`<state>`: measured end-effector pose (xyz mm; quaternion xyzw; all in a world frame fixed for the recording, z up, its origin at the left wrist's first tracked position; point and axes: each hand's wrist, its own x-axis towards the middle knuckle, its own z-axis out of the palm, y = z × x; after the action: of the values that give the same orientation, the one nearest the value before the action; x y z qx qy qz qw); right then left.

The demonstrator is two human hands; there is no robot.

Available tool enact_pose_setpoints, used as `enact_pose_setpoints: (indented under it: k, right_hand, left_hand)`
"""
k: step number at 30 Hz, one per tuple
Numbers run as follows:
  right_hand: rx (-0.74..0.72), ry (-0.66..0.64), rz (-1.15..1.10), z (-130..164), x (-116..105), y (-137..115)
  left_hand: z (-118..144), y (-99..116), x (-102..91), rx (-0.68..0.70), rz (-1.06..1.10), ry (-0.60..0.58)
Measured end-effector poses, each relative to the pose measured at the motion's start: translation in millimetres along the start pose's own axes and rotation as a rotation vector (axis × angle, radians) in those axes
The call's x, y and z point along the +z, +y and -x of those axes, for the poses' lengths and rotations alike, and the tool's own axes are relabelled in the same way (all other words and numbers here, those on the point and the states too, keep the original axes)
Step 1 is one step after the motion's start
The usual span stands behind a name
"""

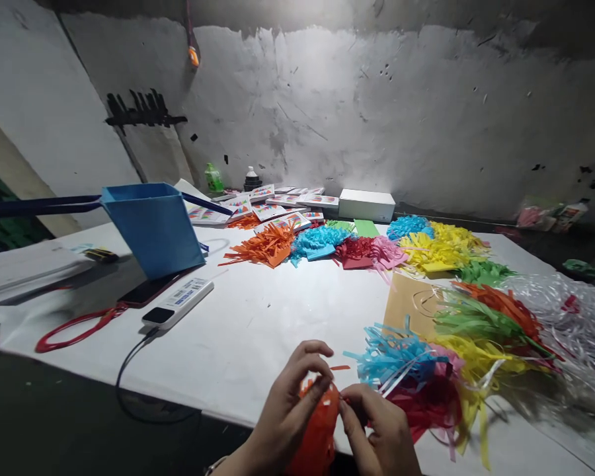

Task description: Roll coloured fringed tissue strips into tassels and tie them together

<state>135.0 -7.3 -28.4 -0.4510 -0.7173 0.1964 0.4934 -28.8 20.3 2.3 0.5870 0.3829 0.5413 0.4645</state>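
Observation:
Over the table's front edge, my left hand (297, 403) is curled round the top of an orange fringed paper tassel (320, 430). My right hand (379, 430) pinches at the tassel's upper right edge, thumb and forefinger pressed together on it. The tassel's lower part drops out of the bottom of the view. A small orange paper strip (340, 367) lies on the table just beyond my fingers. Close to my right hand is a pile with a blue fringed tassel (391, 354), a dark red one (426, 403) and yellow strips (476, 363).
A blue paper box (153, 228) stands at left beside a phone (151, 291), a white power bank (178, 304) and a red cable (79, 337). Coloured tassels (265, 244), printed packets (277, 208) and a white box (367, 205) line the back. Clear plastic wrap (565, 317) lies at right.

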Motion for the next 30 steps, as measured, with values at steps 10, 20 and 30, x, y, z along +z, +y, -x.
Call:
enact_pose_setpoints:
  k: [10,20,30]
  right_hand:
    - [-0.157,-0.009,0.391,-29.9,-80.9,48.0]
    - [-0.110,-0.081,0.164,-54.9,-24.5,4.3]
    - [-0.087,-0.067,0.351,-76.6,-12.9,54.8]
  left_hand:
    - [-72.7,13.4,-52.5,-0.178,0.587,0.371]
    - [-59.5,24.4,5.0,-0.154,0.420,0.104]
    - [-89.9,45.3,-45.6,-0.141,0.470,0.223]
